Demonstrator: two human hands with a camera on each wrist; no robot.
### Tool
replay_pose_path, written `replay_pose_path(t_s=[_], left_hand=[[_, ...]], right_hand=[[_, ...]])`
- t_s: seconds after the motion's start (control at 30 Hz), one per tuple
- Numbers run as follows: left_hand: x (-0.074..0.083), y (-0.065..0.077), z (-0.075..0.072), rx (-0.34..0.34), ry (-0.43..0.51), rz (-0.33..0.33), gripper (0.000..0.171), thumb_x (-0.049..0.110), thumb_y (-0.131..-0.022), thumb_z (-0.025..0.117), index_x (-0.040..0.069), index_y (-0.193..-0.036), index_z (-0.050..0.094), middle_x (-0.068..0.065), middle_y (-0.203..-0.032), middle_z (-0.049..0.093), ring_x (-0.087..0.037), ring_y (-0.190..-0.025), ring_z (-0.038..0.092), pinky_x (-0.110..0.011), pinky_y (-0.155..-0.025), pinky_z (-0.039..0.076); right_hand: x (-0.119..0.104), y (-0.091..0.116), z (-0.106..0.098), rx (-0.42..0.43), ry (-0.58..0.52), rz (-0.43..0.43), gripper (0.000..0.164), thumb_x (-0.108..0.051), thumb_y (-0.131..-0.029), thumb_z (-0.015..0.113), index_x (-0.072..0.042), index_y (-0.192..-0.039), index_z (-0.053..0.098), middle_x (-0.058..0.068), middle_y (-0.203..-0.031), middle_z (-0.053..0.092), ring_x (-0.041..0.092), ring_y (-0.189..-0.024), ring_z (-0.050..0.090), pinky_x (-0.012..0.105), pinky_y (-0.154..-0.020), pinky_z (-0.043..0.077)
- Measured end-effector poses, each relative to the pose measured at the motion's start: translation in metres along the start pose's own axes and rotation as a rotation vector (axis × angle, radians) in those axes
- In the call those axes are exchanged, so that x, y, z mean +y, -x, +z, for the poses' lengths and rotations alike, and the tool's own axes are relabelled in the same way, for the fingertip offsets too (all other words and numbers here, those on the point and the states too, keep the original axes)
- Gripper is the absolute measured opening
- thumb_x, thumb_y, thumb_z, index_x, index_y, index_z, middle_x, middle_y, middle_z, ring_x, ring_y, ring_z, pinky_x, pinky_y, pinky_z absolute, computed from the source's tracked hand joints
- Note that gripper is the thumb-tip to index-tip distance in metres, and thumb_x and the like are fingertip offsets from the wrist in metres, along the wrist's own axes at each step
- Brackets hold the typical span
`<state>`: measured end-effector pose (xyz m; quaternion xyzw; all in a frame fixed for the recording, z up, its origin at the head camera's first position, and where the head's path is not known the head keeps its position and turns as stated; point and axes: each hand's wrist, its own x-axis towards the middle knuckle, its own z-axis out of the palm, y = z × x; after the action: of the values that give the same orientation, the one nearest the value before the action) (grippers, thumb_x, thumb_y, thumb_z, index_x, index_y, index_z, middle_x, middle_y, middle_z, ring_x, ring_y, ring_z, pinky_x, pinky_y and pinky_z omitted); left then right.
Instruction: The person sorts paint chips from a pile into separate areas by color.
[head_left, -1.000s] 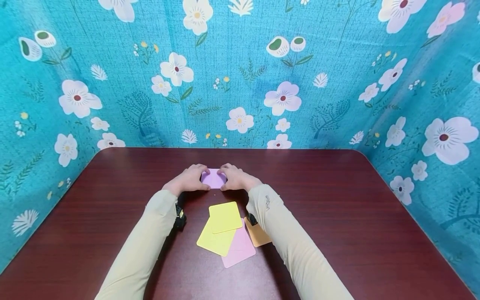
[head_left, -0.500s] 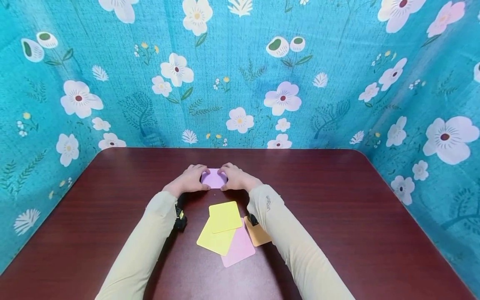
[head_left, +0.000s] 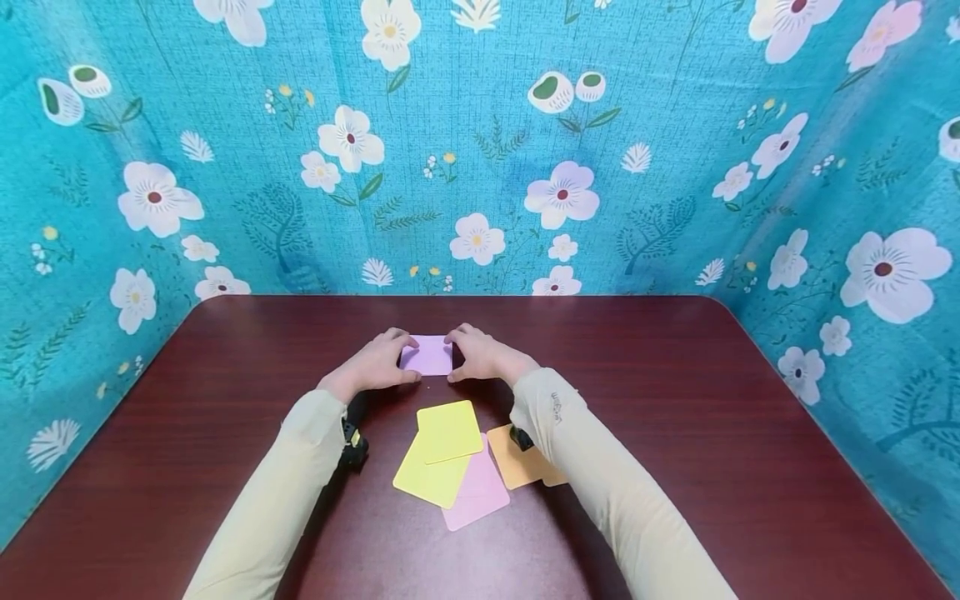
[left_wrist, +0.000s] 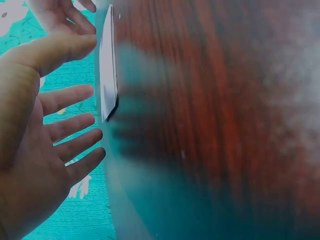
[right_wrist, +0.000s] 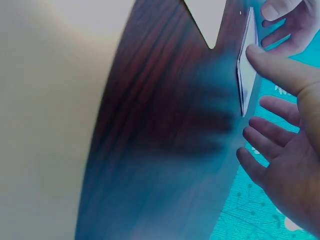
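Observation:
Near the far side of the table a light purple card (head_left: 427,356) lies flat, with a dark thin edge visible beneath it in the left wrist view. My left hand (head_left: 381,360) is at its left side, fingers extended and spread, apart from the card (left_wrist: 108,70) in the left wrist view. On the other side is my right hand (head_left: 486,353), also with extended fingers and holding nothing. In the right wrist view its thumb overlaps the card (right_wrist: 246,75); whether it touches cannot be told.
Closer in, a yellow card (head_left: 450,432) overlaps another yellow card (head_left: 423,477), which overlaps a pink card (head_left: 480,496). Orange cards (head_left: 516,461) lie to their right, partly under the right sleeve (head_left: 600,475). Behind the dark red table (head_left: 750,458) hangs a blue flowered cloth (head_left: 480,167).
My hands have loosened from the purple card's sides; the right hand has shifted right. The right sleeve now uncovers more of the orange cards. The purple card stays about where it was.

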<state>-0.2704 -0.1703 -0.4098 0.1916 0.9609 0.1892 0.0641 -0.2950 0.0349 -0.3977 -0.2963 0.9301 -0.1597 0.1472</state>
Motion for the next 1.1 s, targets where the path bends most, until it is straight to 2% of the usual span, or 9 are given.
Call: replay_pose_path(t_s=[0.27,0.47,0.67,0.9,1.1], left_hand=[[0.012,0.018,0.000,0.058,-0.072,0.029,0.051,0.035,-0.077,0.064,0.005,-0.118,0.055,-0.016,-0.122,0.049,-0.032,-0.111,0.045,-0.048,-0.097,0.035],[0.023,0.030,0.003,0.060,-0.117,0.022,0.052,0.039,-0.077,0.064,0.007,-0.117,0.056,-0.013,-0.115,0.053,-0.029,-0.106,0.049,-0.047,-0.096,0.036],[0.033,0.042,0.005,0.044,-0.125,0.024,0.053,0.042,-0.075,0.065,0.009,-0.115,0.058,-0.008,-0.108,0.057,-0.023,-0.097,0.051,-0.045,-0.091,0.039],[0.046,0.052,0.007,0.004,-0.169,0.057,0.050,0.047,-0.074,0.064,0.011,-0.109,0.061,-0.003,-0.097,0.060,-0.019,-0.090,0.054,-0.042,-0.087,0.040],[0.059,0.061,0.012,-0.037,-0.193,0.058,0.062,0.053,-0.071,0.066,0.009,-0.114,0.060,-0.005,-0.109,0.060,-0.022,-0.098,0.055,-0.045,-0.091,0.039]], right_hand=[[0.010,0.019,-0.004,0.023,-0.021,-0.046,0.053,-0.024,-0.078,0.071,-0.008,-0.124,0.050,0.007,-0.119,0.052,0.019,-0.110,0.049,0.033,-0.099,0.038],[0.016,0.036,-0.003,0.016,-0.043,-0.050,0.048,-0.022,-0.078,0.070,-0.009,-0.120,0.053,0.005,-0.113,0.055,0.018,-0.106,0.051,0.031,-0.095,0.042],[0.014,0.051,0.001,0.008,-0.060,-0.121,0.044,-0.023,-0.078,0.070,-0.007,-0.117,0.055,0.005,-0.109,0.056,0.018,-0.102,0.052,0.032,-0.093,0.043],[0.010,0.067,0.009,-0.031,-0.040,-0.187,0.055,-0.032,-0.073,0.074,-0.006,-0.119,0.055,0.004,-0.114,0.054,0.017,-0.106,0.051,0.031,-0.095,0.041],[0.001,0.077,0.018,-0.067,0.004,-0.242,0.065,-0.038,-0.071,0.074,-0.006,-0.123,0.051,0.003,-0.120,0.052,0.016,-0.111,0.047,0.031,-0.096,0.039]])
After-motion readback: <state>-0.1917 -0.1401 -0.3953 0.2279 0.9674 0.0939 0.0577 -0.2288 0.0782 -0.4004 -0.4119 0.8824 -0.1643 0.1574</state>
